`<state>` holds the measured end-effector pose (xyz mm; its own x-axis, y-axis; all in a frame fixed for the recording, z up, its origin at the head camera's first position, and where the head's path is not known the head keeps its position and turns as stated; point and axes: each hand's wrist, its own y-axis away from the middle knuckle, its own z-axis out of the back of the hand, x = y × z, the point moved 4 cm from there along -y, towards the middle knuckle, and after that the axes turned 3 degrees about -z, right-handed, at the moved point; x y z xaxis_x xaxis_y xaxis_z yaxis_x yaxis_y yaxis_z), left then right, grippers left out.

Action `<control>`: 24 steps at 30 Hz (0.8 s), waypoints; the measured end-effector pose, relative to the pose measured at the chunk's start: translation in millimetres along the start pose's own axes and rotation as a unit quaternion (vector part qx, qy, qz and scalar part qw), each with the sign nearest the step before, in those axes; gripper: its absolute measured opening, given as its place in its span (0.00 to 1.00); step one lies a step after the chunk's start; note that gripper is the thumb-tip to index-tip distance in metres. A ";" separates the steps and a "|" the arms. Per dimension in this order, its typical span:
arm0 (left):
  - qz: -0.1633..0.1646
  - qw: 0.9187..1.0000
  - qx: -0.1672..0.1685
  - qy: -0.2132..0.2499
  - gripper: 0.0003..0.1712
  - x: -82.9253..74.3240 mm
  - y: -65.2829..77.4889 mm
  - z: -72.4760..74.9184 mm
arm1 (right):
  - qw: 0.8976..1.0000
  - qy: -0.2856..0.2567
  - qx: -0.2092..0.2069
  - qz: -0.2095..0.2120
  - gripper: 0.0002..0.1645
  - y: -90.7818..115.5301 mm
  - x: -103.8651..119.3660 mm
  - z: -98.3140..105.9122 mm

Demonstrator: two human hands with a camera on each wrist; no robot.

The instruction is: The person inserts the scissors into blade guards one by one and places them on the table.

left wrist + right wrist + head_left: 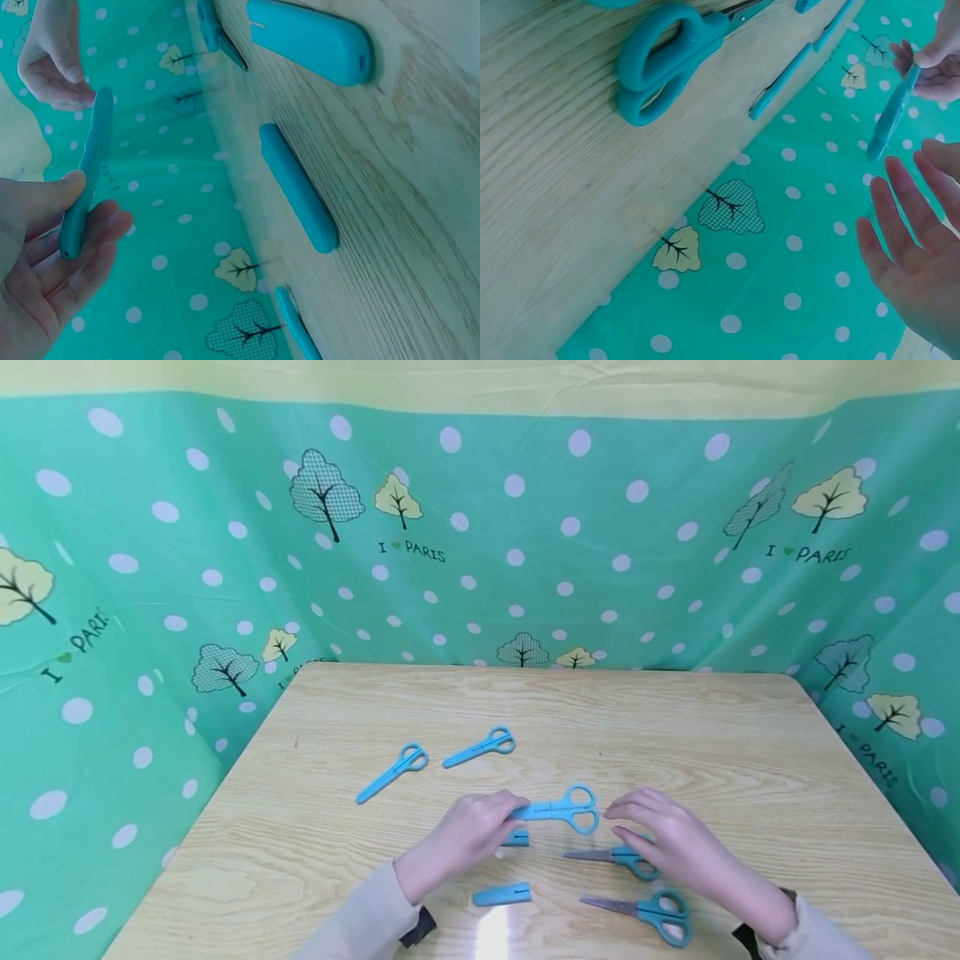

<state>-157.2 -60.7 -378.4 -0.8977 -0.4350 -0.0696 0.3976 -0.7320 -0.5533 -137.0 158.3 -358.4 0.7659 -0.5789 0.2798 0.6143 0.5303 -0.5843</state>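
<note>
My left hand [480, 822] pinches the covered blade end of blue scissors [558, 811] between thumb and fingers, lifted above the table with the handle loops pointing right. In the left wrist view the sheathed scissors [87, 176] appear edge-on. Just right of the loops, my right hand [667, 835] hovers with its fingers spread and nothing in them. Below it lie uncovered scissors [633, 860], partly hidden by that hand. Nearer the front edge lie another uncovered pair of scissors [652, 910]. Two loose blue blade covers, a near cover [502, 894] and a far cover [516, 838], lie under the left hand.
Farther back on the wooden table [675, 718] lie two sheathed scissors, a left pair [392, 773] and a right pair [480, 747]. A green dotted curtain [525, 543] hangs behind the table and along its sides.
</note>
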 end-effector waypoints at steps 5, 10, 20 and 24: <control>0.020 1.000 0.003 -0.002 0.13 9.3 3.2 -0.6 | 1.000 0.014 0.007 -0.016 0.14 5.6 -4.6 0.6; 0.046 0.999 0.016 0.014 0.13 18.5 8.1 -2.0 | 0.999 0.026 0.017 -0.030 0.18 11.1 -10.4 1.5; 0.095 0.995 0.025 0.023 0.13 37.5 17.1 -9.0 | 0.995 0.043 0.048 -0.082 0.18 22.6 -23.6 2.0; 0.116 0.993 0.029 0.022 0.12 45.5 20.7 -11.0 | 0.992 0.046 0.058 -0.097 0.17 26.5 -27.2 2.4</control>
<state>-191.8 -89.8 -402.1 -0.7877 -0.5732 -0.2257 0.6036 -0.6448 -0.4689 -141.0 189.6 -379.7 0.6134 -0.7287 0.3044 0.7707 0.4681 -0.4324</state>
